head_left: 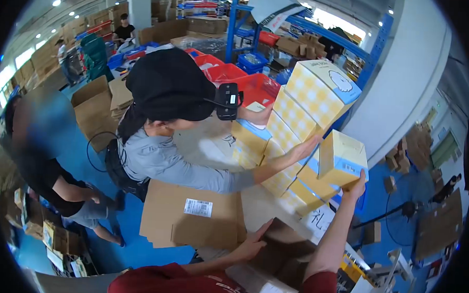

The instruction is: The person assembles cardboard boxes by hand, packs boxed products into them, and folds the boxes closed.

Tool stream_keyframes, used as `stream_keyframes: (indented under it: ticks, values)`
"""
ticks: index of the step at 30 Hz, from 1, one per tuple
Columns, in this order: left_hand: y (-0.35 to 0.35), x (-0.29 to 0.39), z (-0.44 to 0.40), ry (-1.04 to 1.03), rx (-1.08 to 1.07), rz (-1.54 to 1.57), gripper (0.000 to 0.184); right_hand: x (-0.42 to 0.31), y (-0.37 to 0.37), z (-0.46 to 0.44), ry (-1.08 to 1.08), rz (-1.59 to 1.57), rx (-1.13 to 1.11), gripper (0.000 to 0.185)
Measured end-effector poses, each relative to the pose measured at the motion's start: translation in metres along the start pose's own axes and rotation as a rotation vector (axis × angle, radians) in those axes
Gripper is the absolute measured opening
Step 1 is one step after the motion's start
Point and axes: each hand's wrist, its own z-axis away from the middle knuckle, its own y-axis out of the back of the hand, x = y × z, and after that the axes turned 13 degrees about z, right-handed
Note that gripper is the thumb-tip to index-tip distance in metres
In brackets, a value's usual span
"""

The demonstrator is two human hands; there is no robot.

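Yellow box [342,160], one, beside checked boxes [294,115].
Your right hand [354,186] is gripping its lower corner; your left hand [251,247] is spreading thumb and forefinger near a brown carton [281,256].

1. A beige packing table [255,204] is seen at the centre, its top partly covered.
2. A stack of yellow-checked boxes [289,119] is borne along its right side.
3. Beside the stack's near end, 1 white paper [316,222] is laid, marked with black handwritten characters.
4. Flat brown cardboard [169,209] is placed at the near left; its support is hidden.
5. By the blue floor [132,221], 1 large open carton [93,113] is carried at the left, and 1 small carton [390,185] at the right.
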Motion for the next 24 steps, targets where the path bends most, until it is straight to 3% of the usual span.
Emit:
stream_keyframes:
  ticks: [1, 3, 5, 6, 8, 9, 14, 16, 18, 20, 21, 22, 23, 24]
  values:
    - [0.008, -0.009, -0.004, 0.012, -0.025, -0.023, 0.092, -0.008, 0.002, 0.001, 0.013, -0.051, 0.034, 0.052]
    - [0.03, -0.021, -0.006, 0.047, -0.075, 0.015, 0.098, -0.029, 0.028, 0.028, 0.413, 0.173, 0.255, 0.055]
    - [0.024, -0.013, -0.004, 0.118, -0.094, 0.176, 0.098, -0.095, 0.073, 0.095, 0.897, 0.586, 0.289, 0.059]
    - [0.024, -0.004, -0.006, 0.156, -0.085, 0.27, 0.098, -0.127, 0.101, 0.121, 0.996, 0.504, 0.155, 0.062]
    - [0.046, -0.05, -0.009, -0.03, -0.181, 0.153, 0.099, -0.191, 0.131, 0.206, 1.149, 0.447, -0.111, 0.064]
    - [0.034, -0.033, -0.001, 0.029, -0.14, 0.206, 0.099, -0.223, 0.123, 0.263, 1.18, 0.476, -0.243, 0.061]
    - [-0.01, 0.01, -0.019, 0.12, -0.149, 0.285, 0.094, -0.229, 0.127, 0.367, 1.011, 1.591, -1.195, 0.059]
    - [-0.009, 0.017, -0.017, 0.197, -0.17, 0.481, 0.089, -0.115, 0.132, 0.354, 0.876, 1.449, -1.282, 0.065]
    - [0.016, -0.001, -0.001, 0.229, -0.15, 0.317, 0.084, -0.079, 0.168, 0.353, 0.78, 1.416, -1.153, 0.064]
    - [0.035, -0.018, -0.018, 0.143, -0.078, 0.001, 0.074, -0.089, 0.215, 0.329, 0.542, 1.266, -0.847, 0.053]
    - [0.03, -0.013, -0.027, 0.122, -0.071, 0.004, 0.074, -0.117, 0.25, 0.318, 0.53, 1.147, -0.447, 0.034]
    - [0.022, 0.0, -0.023, 0.222, -0.037, -0.132, 0.071, -0.121, 0.286, 0.304, 0.426, 0.94, -0.2, 0.032]
    - [0.011, 0.013, -0.017, 0.326, -0.004, -0.268, 0.068, -0.101, 0.321, 0.286, 0.22, 0.666, -0.161, 0.029]
    - [0.002, 0.019, -0.015, 0.38, 0.011, -0.34, 0.067, -0.067, 0.346, 0.267, -0.032, 0.373, -0.28, 0.026]
